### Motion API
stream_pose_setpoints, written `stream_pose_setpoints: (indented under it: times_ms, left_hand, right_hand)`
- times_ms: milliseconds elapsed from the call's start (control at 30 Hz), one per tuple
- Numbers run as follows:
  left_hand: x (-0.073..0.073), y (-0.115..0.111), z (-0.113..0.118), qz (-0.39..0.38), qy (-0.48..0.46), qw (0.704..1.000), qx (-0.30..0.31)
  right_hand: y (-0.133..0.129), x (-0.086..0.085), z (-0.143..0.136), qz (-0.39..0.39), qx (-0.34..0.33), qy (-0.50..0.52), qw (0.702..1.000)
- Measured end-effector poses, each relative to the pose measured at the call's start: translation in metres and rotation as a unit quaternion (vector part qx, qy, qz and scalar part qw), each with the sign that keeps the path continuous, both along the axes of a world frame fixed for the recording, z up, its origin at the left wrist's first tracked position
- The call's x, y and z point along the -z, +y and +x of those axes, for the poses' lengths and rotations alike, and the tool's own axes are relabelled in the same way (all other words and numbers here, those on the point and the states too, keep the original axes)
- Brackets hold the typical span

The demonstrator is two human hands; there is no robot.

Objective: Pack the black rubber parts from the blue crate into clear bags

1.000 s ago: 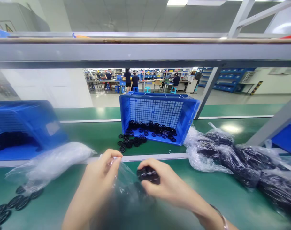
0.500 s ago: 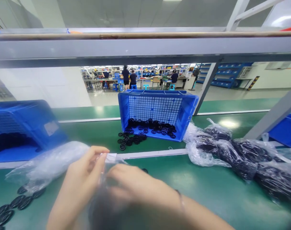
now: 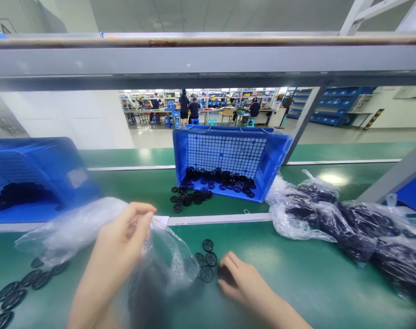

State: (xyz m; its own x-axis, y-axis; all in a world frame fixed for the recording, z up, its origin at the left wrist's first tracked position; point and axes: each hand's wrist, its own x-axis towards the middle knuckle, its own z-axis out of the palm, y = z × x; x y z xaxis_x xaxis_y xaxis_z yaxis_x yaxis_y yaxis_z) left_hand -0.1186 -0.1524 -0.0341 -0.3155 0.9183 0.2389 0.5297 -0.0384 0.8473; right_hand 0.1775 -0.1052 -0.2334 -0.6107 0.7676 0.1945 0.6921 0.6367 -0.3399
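Observation:
My left hand pinches the rim of a clear plastic bag, which hangs open with dark contents low down. Right of the bag, my right hand is low over the green surface, its fingers curled around something dark. Several black wheel-like discs lie between the bag and that hand. Behind them a blue crate rests on its side with many black discs inside, and more discs have spilled in front of it.
Bags of black parts lie on the right. At the left are another tipped blue crate, a pile of clear bags and loose black discs. A metal beam crosses above. People work far behind.
My right hand has left the bag's mouth and moved right and down to the discs on the green surface. My left hand still holds the bag. The view has shifted slightly.

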Motion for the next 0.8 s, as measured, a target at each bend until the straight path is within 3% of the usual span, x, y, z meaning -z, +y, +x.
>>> stream_pose_setpoints:
  times_ms: [167, 367, 500, 600, 700, 800]
  left_hand:
    - [0.0, 0.0, -0.003, -0.005, -0.002, 1.0, -0.002]
    - [0.001, 0.002, -0.005, -0.006, -0.001, 1.0, -0.007]
    - [0.003, 0.004, -0.003, -0.002, -0.001, 1.0, 0.0]
    - [0.001, 0.003, -0.003, -0.005, -0.001, 1.0, -0.011]
    - [-0.001, 0.002, -0.003, -0.007, -0.004, 1.0, -0.013]
    - [-0.001, 0.004, -0.001, -0.007, -0.007, 1.0, -0.007]
  right_hand:
    - [0.024, -0.01, -0.014, 0.03, -0.044, -0.021, 0.998]
    - [0.036, -0.016, -0.015, -0.004, -0.033, -0.023, 0.999]
    - [0.06, -0.028, -0.026, 0.02, -0.045, -0.013, 0.999]
    - [0.075, -0.026, -0.034, 0.02, -0.063, -0.032, 0.997]
    - [0.071, -0.022, -0.033, -0.001, -0.046, -0.031, 0.998]
    - [0.049, -0.021, -0.026, -0.016, -0.061, -0.011, 0.998]
